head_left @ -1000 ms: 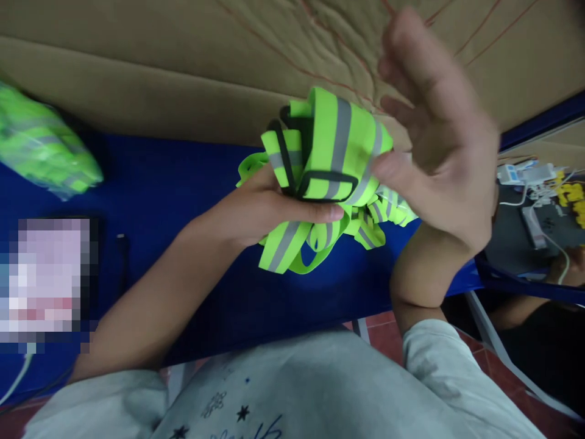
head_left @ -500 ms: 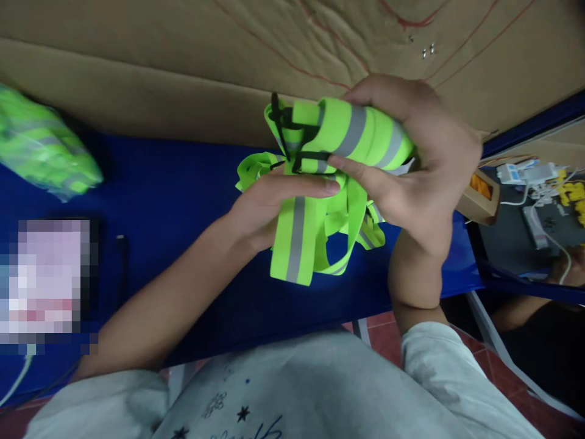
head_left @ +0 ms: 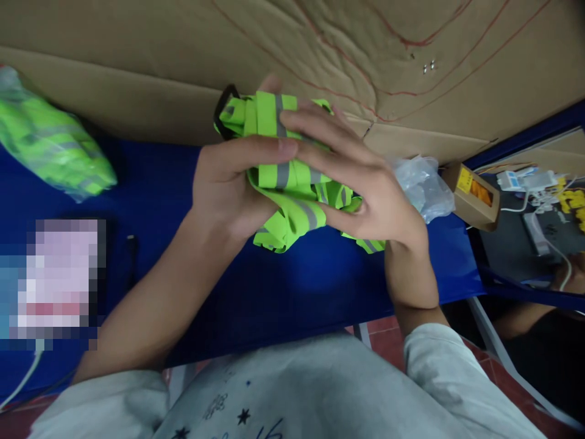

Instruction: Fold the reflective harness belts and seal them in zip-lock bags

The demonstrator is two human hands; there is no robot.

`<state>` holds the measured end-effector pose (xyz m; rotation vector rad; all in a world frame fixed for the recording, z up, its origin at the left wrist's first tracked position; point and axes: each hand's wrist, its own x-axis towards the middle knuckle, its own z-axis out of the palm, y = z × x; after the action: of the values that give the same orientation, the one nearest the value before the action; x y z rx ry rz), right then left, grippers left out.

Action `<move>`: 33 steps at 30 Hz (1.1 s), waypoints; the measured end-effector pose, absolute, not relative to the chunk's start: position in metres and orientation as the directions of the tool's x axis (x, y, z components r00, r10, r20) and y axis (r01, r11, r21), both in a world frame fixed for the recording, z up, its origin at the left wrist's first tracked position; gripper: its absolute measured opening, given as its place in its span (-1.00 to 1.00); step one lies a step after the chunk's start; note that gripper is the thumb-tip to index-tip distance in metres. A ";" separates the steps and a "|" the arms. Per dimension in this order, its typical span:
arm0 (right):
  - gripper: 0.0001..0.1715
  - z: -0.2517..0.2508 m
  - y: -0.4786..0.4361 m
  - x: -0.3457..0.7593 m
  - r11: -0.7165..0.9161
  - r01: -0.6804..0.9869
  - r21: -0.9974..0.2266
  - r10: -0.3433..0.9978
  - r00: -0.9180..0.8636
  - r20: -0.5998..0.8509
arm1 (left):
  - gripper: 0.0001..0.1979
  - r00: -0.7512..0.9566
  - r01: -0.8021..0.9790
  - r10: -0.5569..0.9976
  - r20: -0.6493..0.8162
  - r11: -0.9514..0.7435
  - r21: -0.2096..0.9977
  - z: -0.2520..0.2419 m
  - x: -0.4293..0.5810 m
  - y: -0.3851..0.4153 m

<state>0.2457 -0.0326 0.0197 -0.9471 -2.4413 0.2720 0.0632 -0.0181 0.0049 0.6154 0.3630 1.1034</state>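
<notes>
A bundle of neon yellow-green reflective strap (head_left: 269,125) with grey stripes is held between my two hands above the blue table. My left hand (head_left: 228,189) grips it from the left, thumb laid across the folds. From the right, my right hand (head_left: 361,177) wraps round it, fingers over the top. A black buckle (head_left: 225,113) sticks out at the bundle's left end. One loop of strap (head_left: 297,222) hangs below my hands. Part of the bundle is hidden behind my fingers.
A clear bag of green reflective straps (head_left: 55,140) lies at the left, above a pixelated device (head_left: 64,274) and a black cable (head_left: 131,256). To the right are a crumpled clear bag (head_left: 425,186) and a cardboard box (head_left: 475,198). Another person's arm (head_left: 525,317) shows far right.
The bundle has turned and shifted left, its buckle now at the left end. My right hand has moved left and down over it. Less strap hangs down, and the crumpled bag is more visible.
</notes>
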 end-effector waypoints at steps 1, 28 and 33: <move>-0.44 0.023 -0.033 0.248 0.740 0.546 -0.392 0.669 -0.651 0.358 | -0.67 0.429 -0.723 0.902 0.057 0.305 0.620 0.004 0.062 -0.017; -0.44 0.022 -0.031 0.256 0.593 0.359 -0.721 0.802 -0.345 0.488 | -0.37 0.574 -0.264 0.798 0.186 -0.035 0.964 -0.022 0.057 -0.009; -0.46 0.021 -0.037 0.253 0.645 0.436 -0.627 0.755 -0.242 0.609 | -0.64 0.669 -0.273 0.744 -0.001 0.246 0.930 -0.036 0.072 -0.015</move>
<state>0.2527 -0.0369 0.0208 -0.9437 -1.8794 0.4064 0.0723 -0.0153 -0.0359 1.1197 0.4997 0.7335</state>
